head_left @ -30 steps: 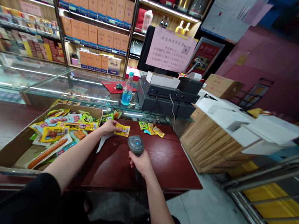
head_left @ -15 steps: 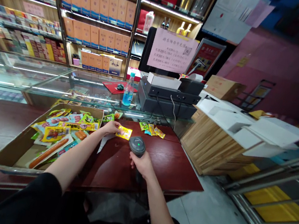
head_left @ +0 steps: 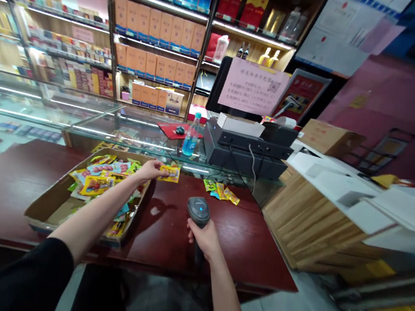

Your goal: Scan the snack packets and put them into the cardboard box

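My left hand (head_left: 150, 170) pinches a small yellow snack packet (head_left: 171, 173) above the back of the dark red table (head_left: 163, 232), just past the right rim of a cardboard box (head_left: 35, 210). Inside that box lie several colourful snack packets (head_left: 96, 185), partly hidden by my left forearm. My right hand (head_left: 203, 235) is wrapped round the handle of a grey barcode scanner (head_left: 198, 211), which shows a small blue light. Several small packets (head_left: 220, 191) lie in a group on the table, beyond the scanner and to its right.
Behind the table runs a glass counter (head_left: 135, 136) with a blue drink bottle (head_left: 192, 134), a mouse on a red mat, and a monitor (head_left: 252, 86) over dark till equipment. Wooden cabinets (head_left: 300, 217) stand at the right. Stocked shelves line the back.
The left hand with the yellow packet has moved away from the scanner, back and left. The scanner's light has turned from green to blue. The whole view has shifted.
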Tool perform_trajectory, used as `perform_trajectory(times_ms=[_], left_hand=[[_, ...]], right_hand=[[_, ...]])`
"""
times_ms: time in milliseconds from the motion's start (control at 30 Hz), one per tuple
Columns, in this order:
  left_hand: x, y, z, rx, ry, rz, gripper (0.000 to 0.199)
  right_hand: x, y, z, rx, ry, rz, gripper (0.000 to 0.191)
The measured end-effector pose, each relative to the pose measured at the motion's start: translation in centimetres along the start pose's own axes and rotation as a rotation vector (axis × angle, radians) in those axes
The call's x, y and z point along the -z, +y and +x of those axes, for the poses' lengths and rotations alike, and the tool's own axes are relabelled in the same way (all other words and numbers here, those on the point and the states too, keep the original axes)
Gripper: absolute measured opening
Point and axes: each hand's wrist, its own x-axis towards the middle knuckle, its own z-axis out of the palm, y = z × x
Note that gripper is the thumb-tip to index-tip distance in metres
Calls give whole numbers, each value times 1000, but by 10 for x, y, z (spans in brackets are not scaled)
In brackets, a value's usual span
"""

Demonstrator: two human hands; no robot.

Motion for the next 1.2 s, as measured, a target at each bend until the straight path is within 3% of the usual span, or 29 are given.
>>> perform_trajectory(times_ms=[200,267,333,433,500,600,833,967,1067,1200], left_hand=[[128,34,-32,-87,223,148,55],[162,39,-46,-90,292,218,55],[184,39,-57,-109,371,292,54],[193,34,-62,-126,438,437,50],[185,29,-58,-119,417,526,45],[153,22,-44,-118,330,571,40],[42,13,2,-199,66,616,34],[-13,4,32,-214,-93,807,33],[-41,-11,56,-87,-79,972,39],[-57,-32,85,108,48,1087,43]], right_hand=[[-16,-4,4,-19,-91,-1,28],[-22,-6,5,-11,-121,-18,28],[-28,-10,6,1,-147,-29,28],[-34,-13,6,5,-169,-18,28],[-35,-14,5,1,-169,-9,28],[-31,-14,4,-7,-145,-21,27],[-6,-7,2,-19,-40,-20,26],[11,-3,0,12,18,-18,25],[22,0,0,-1,71,-12,24],[33,6,4,-21,104,1,24]])
